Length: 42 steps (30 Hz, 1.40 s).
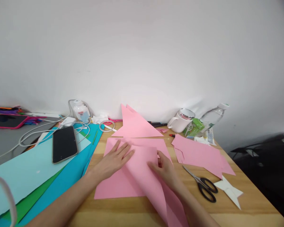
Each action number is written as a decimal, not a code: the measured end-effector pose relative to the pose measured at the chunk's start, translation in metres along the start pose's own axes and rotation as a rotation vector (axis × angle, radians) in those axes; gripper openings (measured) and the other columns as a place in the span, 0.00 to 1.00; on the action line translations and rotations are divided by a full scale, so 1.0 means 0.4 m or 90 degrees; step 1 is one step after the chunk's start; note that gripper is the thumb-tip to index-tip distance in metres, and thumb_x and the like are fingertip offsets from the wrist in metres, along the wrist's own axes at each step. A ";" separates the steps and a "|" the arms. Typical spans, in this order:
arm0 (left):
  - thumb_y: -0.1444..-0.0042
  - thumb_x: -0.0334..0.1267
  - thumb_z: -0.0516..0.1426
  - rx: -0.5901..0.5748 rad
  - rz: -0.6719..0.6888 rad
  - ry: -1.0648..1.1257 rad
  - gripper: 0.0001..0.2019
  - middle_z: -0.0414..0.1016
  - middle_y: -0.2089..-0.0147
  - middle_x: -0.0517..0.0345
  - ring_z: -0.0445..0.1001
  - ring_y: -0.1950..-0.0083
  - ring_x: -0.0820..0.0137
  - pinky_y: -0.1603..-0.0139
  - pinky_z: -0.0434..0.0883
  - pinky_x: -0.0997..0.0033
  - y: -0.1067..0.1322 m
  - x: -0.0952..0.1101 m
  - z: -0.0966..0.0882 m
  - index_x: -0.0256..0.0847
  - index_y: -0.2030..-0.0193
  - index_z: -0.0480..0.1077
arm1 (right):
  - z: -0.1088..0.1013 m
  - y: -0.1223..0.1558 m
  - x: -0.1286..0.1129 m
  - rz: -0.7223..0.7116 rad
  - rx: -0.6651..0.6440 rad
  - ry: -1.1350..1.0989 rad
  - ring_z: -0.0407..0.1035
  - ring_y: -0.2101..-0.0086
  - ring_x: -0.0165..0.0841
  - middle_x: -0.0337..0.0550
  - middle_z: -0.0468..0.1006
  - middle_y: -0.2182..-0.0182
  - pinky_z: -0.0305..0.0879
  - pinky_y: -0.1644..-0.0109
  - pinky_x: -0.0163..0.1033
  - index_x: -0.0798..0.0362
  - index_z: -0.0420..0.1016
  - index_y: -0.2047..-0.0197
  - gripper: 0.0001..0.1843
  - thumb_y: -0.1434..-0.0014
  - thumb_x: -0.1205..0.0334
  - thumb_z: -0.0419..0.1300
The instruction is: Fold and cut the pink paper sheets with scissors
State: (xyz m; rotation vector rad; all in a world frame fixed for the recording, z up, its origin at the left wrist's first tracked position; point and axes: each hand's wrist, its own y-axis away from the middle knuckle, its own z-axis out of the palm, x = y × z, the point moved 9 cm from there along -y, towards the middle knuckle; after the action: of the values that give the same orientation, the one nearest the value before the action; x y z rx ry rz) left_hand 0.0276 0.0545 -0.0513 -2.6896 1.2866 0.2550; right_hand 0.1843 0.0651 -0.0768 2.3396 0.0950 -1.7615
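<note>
A large sheet of pink paper (144, 170) curls over in front of me, its near end bending down past the table's front edge. My left hand (117, 157) lies on its upper left part, fingers stretched out and pressing it flat. At the sheet's right side, my right hand (163, 167) pinches the edge between thumb and fingers. Beneath it, another pink sheet (113, 186) rests flat on the wooden table (123, 209). Just behind stands a folded pink paper piece (137, 124) with pointed tips, near the wall.
To the right lie black-handled scissors (202, 184), a white paper cutout (229, 190) and pink paper pieces (198, 154). Behind them are a white mug (181, 121) and a tilted plastic bottle (213, 118). A phone (64, 145) lies on blue paper sheets (38, 173) at left, among white cables.
</note>
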 end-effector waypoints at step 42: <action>0.47 0.61 0.50 0.039 -0.256 -0.011 0.35 0.59 0.35 0.37 0.57 0.36 0.40 0.44 0.54 0.29 0.034 0.042 0.064 0.43 0.36 0.59 | -0.053 -0.120 0.061 -0.004 0.016 0.162 0.56 0.79 0.27 0.31 0.59 0.79 0.53 0.76 0.33 0.54 0.68 0.58 0.15 0.45 0.54 0.58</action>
State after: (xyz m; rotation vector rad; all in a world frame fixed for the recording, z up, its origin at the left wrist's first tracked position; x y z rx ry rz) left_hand 0.0253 0.0387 -0.0806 -2.8047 0.7085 0.1835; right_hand 0.2027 0.1145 -0.1006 2.5718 0.1203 -1.4673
